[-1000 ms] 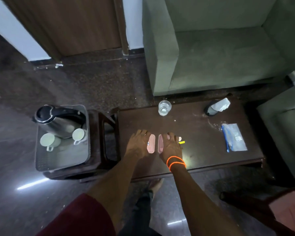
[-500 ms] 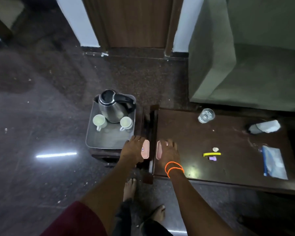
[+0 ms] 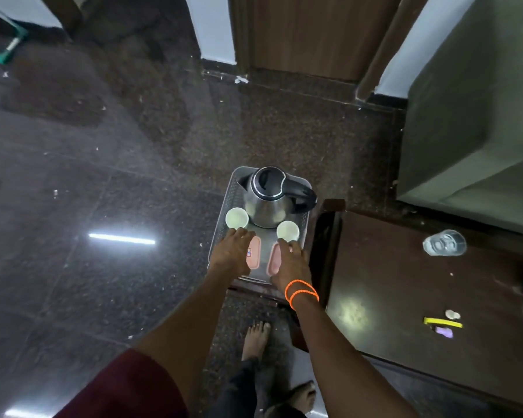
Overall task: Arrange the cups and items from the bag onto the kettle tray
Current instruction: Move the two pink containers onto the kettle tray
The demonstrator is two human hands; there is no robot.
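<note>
A grey tray [image 3: 224, 219] on a small dark stand holds a steel kettle [image 3: 269, 197] with a black handle and two white cups, one at the left [image 3: 236, 218] and one at the right [image 3: 287, 230]. My left hand [image 3: 231, 254] grips a pink packet [image 3: 253, 254] over the tray's front part. My right hand [image 3: 290, 262], with orange bands on the wrist, grips a second pink packet [image 3: 274, 262] beside it. Both packets are partly hidden by my fingers. Whether they touch the tray floor I cannot tell.
A dark wooden table [image 3: 405, 297] stands right of the tray with a drinking glass [image 3: 444, 243], a yellow strip [image 3: 443, 322], a purple sachet [image 3: 444, 331] and a small white piece [image 3: 452, 313]. A green sofa [image 3: 471, 116] is at the upper right. My bare feet are below on the glossy floor.
Both hands have carried the pink packets leftwards from the table, over the gap, to above the tray's front. My view has swung left with them.
</note>
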